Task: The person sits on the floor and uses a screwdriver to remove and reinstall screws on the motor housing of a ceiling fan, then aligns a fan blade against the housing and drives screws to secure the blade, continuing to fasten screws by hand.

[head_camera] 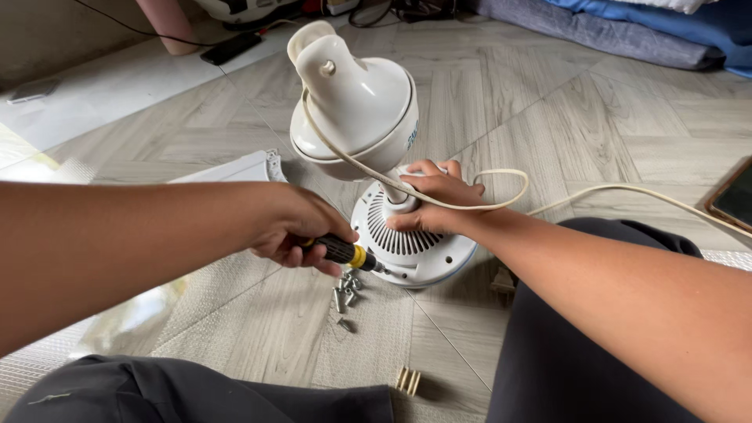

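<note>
My left hand (pixel 294 227) grips a black and yellow screwdriver (pixel 346 254), its tip set against the edge of a white round vented fan base (pixel 411 247). My right hand (pixel 435 197) wraps around the neck of the fan where it meets the base. Above it stands the cream motor housing (pixel 356 98), tilted away from me. A cream power cord (pixel 501 184) loops over my right wrist and runs off to the right. A small pile of loose metal screws (pixel 346 291) lies on the floor just below the screwdriver.
A white plastic panel (pixel 235 168) lies left of the fan. A phone (pixel 735 197) sits at the right edge. A small ribbed wooden piece (pixel 407 381) rests near my knees. Grey and blue bedding (pixel 627 31) lies at the far right, and a dark remote (pixel 231 47) at the back.
</note>
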Motion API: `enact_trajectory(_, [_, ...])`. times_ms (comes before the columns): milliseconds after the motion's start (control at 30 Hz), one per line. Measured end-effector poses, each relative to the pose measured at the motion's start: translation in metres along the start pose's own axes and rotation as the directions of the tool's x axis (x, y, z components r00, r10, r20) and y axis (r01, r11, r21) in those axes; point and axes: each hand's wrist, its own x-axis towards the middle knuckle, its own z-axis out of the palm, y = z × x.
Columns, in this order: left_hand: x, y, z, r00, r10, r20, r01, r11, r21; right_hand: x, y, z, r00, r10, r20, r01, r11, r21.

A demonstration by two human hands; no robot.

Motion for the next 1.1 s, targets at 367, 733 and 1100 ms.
enact_trajectory(367, [0.013,0.010,0.023,0.573,0.769,0.283,-0.621,0.181,0.763,-0.001,0.024,0.004,0.937,-0.341,-0.073,0.339,0.940,-0.047])
enact_trajectory(733, [-0.012,-0.020,0.001,0.792,0.603,-0.096,-0.349,0.575,0.739,-0.003,-0.015,-0.012,0.998,0.002,0.055,0.002,0.998,-0.068])
enact_trajectory(1100, [-0.015,-0.002,-0.016,0.989,-0.138,0.047,0.141,0.989,-0.055,-0.007,-0.018,-0.003,0.985,0.161,0.063,-0.161,0.987,-0.001])
